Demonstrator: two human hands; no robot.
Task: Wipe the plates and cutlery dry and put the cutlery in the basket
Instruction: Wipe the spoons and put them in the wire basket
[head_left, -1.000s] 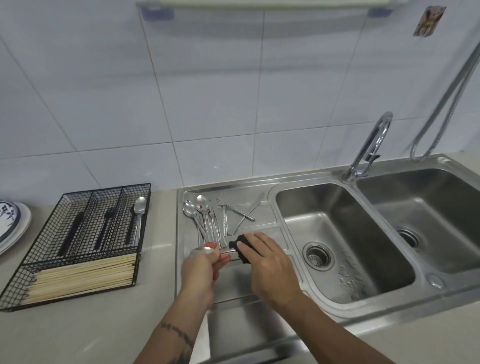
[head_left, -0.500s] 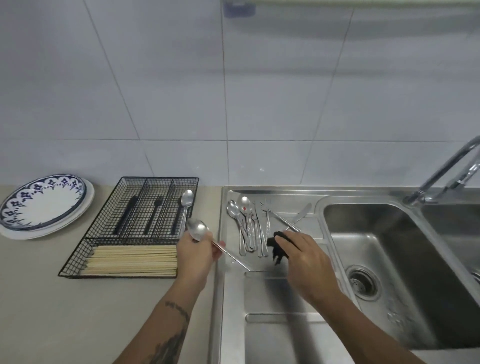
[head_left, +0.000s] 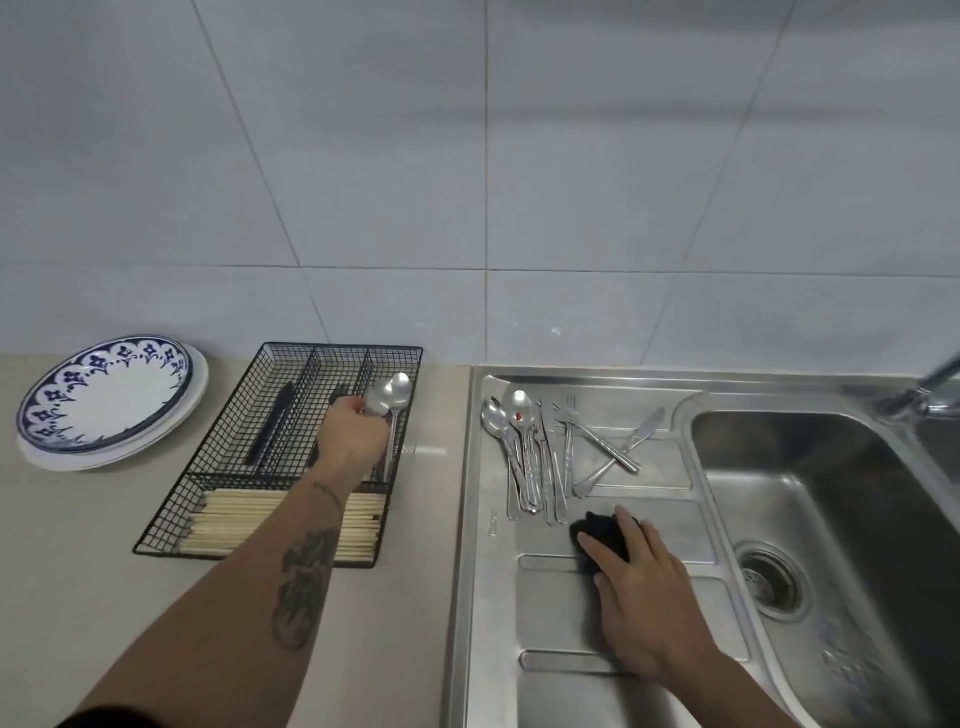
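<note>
My left hand (head_left: 353, 439) reaches over the black wire basket (head_left: 218, 483) and holds a steel spoon (head_left: 378, 401) above the right-hand compartment, beside another spoon (head_left: 400, 387) lying there. On the sink's drainboard (head_left: 545, 623), my right hand (head_left: 641, 587) rests with its fingers curled over a black cloth (head_left: 597, 535). Several wet spoons, forks and a knife (head_left: 540, 452) lie in a row behind the cloth. Blue-patterned plates (head_left: 111, 397) are stacked at the far left of the counter.
The basket's front compartment holds wooden chopsticks (head_left: 244, 525), and dark-handled cutlery (head_left: 275, 426) lies in its left compartments. A steel sink basin (head_left: 831, 519) with a drain is to the right, with the tap (head_left: 930, 387) at the upper right. A tiled wall runs behind.
My left hand has carried the spoon from over the drainboard leftward into the basket's right compartment. My right hand has lowered the black cloth onto the drainboard. The view has swung left.
</note>
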